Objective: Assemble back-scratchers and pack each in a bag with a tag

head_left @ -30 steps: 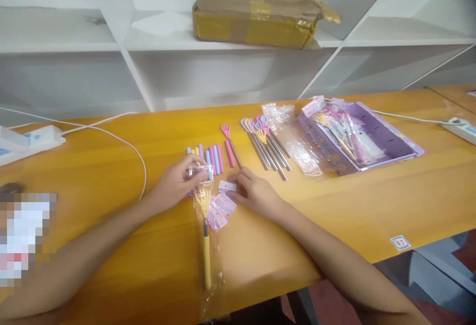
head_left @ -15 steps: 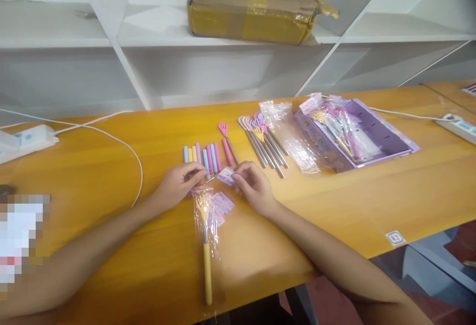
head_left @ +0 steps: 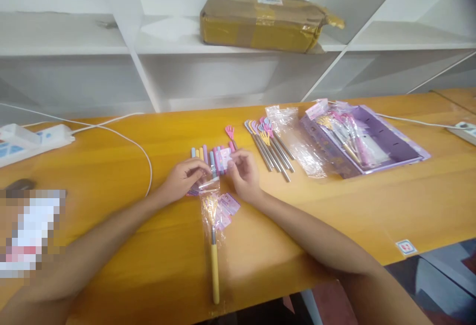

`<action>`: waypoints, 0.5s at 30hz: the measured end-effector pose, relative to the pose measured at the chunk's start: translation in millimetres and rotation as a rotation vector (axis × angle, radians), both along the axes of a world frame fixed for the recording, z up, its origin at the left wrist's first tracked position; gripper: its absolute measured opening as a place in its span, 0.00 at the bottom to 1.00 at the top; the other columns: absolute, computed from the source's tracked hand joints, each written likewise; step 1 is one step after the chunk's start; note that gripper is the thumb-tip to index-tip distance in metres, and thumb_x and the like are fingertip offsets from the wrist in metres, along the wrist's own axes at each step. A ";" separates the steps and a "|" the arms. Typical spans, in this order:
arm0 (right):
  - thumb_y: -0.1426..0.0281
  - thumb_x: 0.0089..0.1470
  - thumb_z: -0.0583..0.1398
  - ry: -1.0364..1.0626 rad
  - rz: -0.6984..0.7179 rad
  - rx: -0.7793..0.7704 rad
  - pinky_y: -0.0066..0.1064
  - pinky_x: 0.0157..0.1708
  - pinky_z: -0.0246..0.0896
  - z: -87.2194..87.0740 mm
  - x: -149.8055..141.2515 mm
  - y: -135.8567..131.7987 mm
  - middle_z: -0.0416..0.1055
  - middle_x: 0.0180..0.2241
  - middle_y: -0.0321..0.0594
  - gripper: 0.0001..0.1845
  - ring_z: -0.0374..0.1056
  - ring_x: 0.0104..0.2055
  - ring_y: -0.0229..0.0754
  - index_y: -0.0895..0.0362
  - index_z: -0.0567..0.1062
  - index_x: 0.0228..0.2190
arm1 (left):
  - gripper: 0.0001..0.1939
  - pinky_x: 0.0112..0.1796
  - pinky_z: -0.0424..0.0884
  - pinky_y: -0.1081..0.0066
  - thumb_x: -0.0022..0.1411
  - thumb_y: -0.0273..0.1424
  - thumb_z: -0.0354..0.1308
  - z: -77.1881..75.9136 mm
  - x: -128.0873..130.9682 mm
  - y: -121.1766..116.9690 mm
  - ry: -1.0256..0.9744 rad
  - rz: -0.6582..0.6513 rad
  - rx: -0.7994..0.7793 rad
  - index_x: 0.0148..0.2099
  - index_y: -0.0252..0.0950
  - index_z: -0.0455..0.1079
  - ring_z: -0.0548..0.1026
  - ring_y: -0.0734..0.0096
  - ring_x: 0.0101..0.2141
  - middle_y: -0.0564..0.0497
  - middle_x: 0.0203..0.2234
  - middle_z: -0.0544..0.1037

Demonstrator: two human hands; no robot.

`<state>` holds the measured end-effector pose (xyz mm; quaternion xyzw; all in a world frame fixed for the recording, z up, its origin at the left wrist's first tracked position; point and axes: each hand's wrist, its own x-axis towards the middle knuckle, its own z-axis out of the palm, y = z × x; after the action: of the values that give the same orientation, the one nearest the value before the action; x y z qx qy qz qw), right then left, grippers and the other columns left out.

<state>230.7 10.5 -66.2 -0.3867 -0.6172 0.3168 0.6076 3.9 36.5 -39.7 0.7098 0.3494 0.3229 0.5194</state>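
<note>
My left hand (head_left: 185, 179) pinches the top edge of a clear plastic bag (head_left: 209, 186). Inside the bag, flat on the table, lies a back scratcher (head_left: 214, 270) with a yellow claw head and a yellow handle. A small pink and purple card (head_left: 224, 158) is between the thumb and fingers of my right hand (head_left: 246, 176), raised above the bag's mouth. More printed cards (head_left: 229, 204) lie just right of the bag. Behind my hands is a row of coloured handle grips (head_left: 203, 153), partly hidden, with a pink-headed scratcher rod (head_left: 230, 131) nearby.
Several metal scratcher rods (head_left: 273, 151) lie beside empty clear bags (head_left: 303, 141). A purple box (head_left: 388, 166) at right holds bagged scratchers. A taped carton (head_left: 260, 25) sits on the shelf. Power strips (head_left: 37, 141) with white cables lie at both sides.
My right hand has lifted the card up and left, turning its printed face toward me, above the bag's mouth. My left hand stays at the bag's top. The view has shifted slightly.
</note>
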 end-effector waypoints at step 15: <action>0.68 0.71 0.59 -0.278 0.036 0.213 0.39 0.41 0.70 -6.2 9.4 -2.4 0.75 0.40 0.42 0.02 0.73 0.41 0.43 0.51 0.73 0.44 | 0.15 0.47 0.79 0.60 0.63 0.38 0.69 -18.3 10.2 -3.0 -0.489 -0.049 -0.523 0.46 0.33 0.83 0.81 0.61 0.41 0.44 0.43 0.80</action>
<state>240.0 8.1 -72.4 -0.3490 -0.7322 0.2038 0.5482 14.1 33.5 -58.0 0.4625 0.2685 0.3705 0.7594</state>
